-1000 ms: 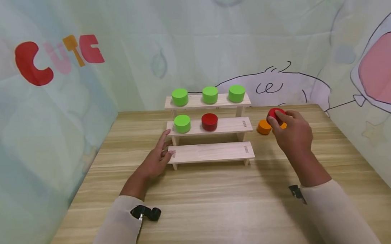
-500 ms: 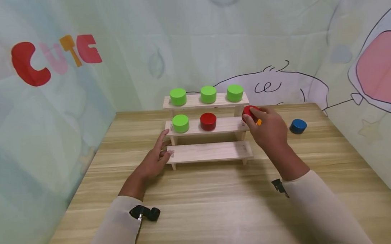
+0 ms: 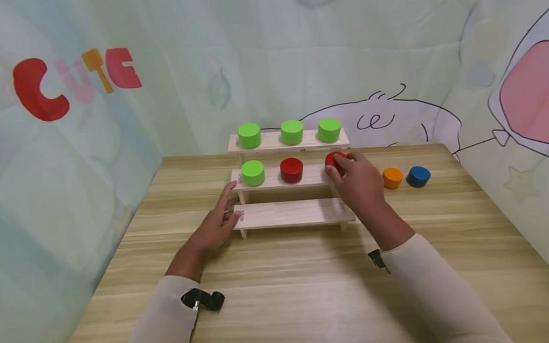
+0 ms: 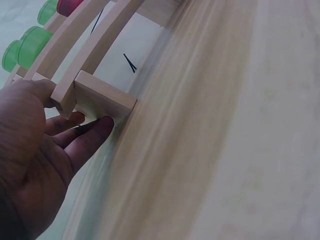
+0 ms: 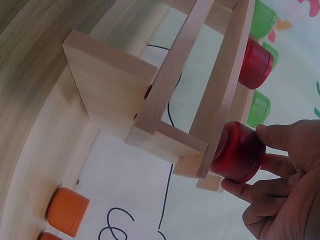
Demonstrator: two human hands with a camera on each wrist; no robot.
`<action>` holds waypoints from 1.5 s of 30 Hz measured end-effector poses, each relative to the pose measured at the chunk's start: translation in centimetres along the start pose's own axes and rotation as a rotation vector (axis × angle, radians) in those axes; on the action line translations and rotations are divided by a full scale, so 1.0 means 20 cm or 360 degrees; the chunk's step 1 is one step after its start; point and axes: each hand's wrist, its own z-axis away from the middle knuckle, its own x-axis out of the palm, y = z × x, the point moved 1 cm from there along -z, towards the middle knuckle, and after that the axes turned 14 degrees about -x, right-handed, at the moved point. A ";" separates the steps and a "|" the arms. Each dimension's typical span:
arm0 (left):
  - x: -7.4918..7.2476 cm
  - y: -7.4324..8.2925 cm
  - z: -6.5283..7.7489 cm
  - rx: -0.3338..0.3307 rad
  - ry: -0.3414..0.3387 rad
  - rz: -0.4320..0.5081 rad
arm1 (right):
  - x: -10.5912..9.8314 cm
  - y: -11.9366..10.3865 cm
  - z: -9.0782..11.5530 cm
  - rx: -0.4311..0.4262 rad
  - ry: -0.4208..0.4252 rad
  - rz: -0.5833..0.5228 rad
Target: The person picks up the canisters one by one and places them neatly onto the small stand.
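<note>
A three-step wooden stand (image 3: 294,213) stands on the table. My left hand (image 3: 215,229) holds its left end; in the left wrist view the thumb lies over the lowest step's end and fingertips touch the side panel below. My right hand (image 3: 361,186) pinches a red round block (image 5: 239,152) at the right end of the middle step, its base against the board. On that step also sit a red round block (image 3: 291,170) in the middle and a green round block (image 3: 253,173) at left. Several green round blocks (image 3: 292,132) line the top step.
Right of the stand, an orange round block (image 3: 393,177) and a blue round block (image 3: 418,176) lie on the table (image 3: 278,292). A second orange block (image 5: 48,236) shows partly in the right wrist view. A printed cloth (image 3: 261,66) hangs behind.
My right hand has carried the red block leftward from above the orange blocks onto the middle step's right end. The blue block has come into sight. My left hand stays at the stand.
</note>
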 end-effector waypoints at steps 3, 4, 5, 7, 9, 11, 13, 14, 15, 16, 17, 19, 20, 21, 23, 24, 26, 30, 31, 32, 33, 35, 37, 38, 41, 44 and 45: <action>0.01 -0.01 0.00 0.0013 -0.0009 0.0009 | 0.01 0.00 0.00 -0.0002 -0.0025 0.0008; 0.01 -0.01 0.00 0.0015 -0.0014 0.0009 | 0.02 -0.01 0.00 -0.0002 -0.0029 0.0011; 0.01 -0.01 -0.01 0.0010 -0.0018 0.0013 | 0.02 -0.01 0.01 -0.0004 -0.0032 0.0017; 0.01 0.00 -0.01 0.0010 -0.0017 0.0006 | 0.03 -0.01 0.01 -0.0012 -0.0035 0.0023; 0.01 0.00 0.00 0.0004 -0.0009 0.0002 | 0.04 -0.01 0.01 -0.0029 -0.0028 0.0029; 0.01 0.00 0.00 0.0003 0.0002 -0.0008 | 0.04 -0.01 0.01 -0.0042 -0.0021 0.0033; 0.01 0.00 0.00 -0.0003 0.0011 -0.0007 | 0.05 -0.01 0.01 -0.0050 -0.0021 0.0037; 0.00 0.00 0.00 0.0000 0.0014 -0.0011 | 0.05 -0.01 0.01 -0.0050 -0.0024 0.0037; 0.00 0.00 0.01 0.0005 0.0017 -0.0014 | 0.05 -0.02 0.01 -0.0048 -0.0028 0.0037; 0.00 0.00 0.01 0.0011 0.0018 -0.0021 | 0.05 -0.01 0.01 -0.0046 -0.0031 0.0036; 0.00 0.00 0.01 0.0014 0.0018 -0.0021 | 0.05 -0.01 0.01 -0.0046 -0.0038 0.0039; 0.00 0.00 0.01 0.0012 0.0015 -0.0013 | 0.05 -0.02 0.01 -0.0052 -0.0047 0.0046; 0.00 -0.01 0.01 0.0023 0.0012 -0.0016 | 0.05 -0.02 0.01 -0.0053 -0.0048 0.0045; 0.00 -0.01 0.00 0.0026 0.0012 -0.0013 | 0.05 -0.02 0.01 -0.0058 -0.0045 0.0043; 0.00 -0.01 0.00 0.0025 0.0011 -0.0002 | 0.05 -0.01 0.02 -0.0065 -0.0042 0.0040; 0.00 -0.01 0.00 0.0029 0.0010 0.0000 | 0.05 -0.02 0.02 -0.0065 -0.0042 0.0033; 0.00 -0.02 0.00 0.0044 0.0009 -0.0003 | 0.05 -0.01 0.02 -0.0065 -0.0043 0.0025; 0.00 -0.02 -0.01 0.0047 0.0001 0.0009 | 0.03 -0.01 0.03 -0.0075 -0.0030 0.0020; 0.00 -0.01 -0.01 0.0048 0.0000 0.0009 | 0.03 0.00 0.03 -0.0079 -0.0016 0.0017; 0.00 -0.01 -0.01 0.0043 0.0000 0.0011 | 0.03 0.00 0.03 -0.0084 0.0005 0.0005; 0.00 -0.01 -0.01 0.0036 0.0000 0.0015 | 0.02 0.00 0.03 -0.0090 0.0031 -0.0013; 0.00 -0.01 -0.01 0.0035 0.0000 0.0010 | 0.01 0.00 0.03 -0.0101 0.0090 -0.0047; 0.00 -0.01 -0.01 0.0031 0.0001 0.0001 | 0.00 -0.01 0.04 -0.0113 0.0147 -0.0075; 0.00 -0.01 0.00 0.0027 0.0002 0.0000 | -0.01 -0.01 0.04 -0.0118 0.0174 -0.0085; 0.00 -0.01 0.00 0.0021 0.0007 -0.0012 | -0.04 -0.01 0.04 -0.0132 0.0246 -0.0092; 0.00 -0.01 -0.01 0.0023 0.0009 -0.0020 | -0.06 0.00 0.04 -0.0139 0.0307 -0.0095; 0.00 -0.01 -0.01 0.0025 0.0008 -0.0021 | -0.06 0.01 0.04 -0.0141 0.0329 -0.0101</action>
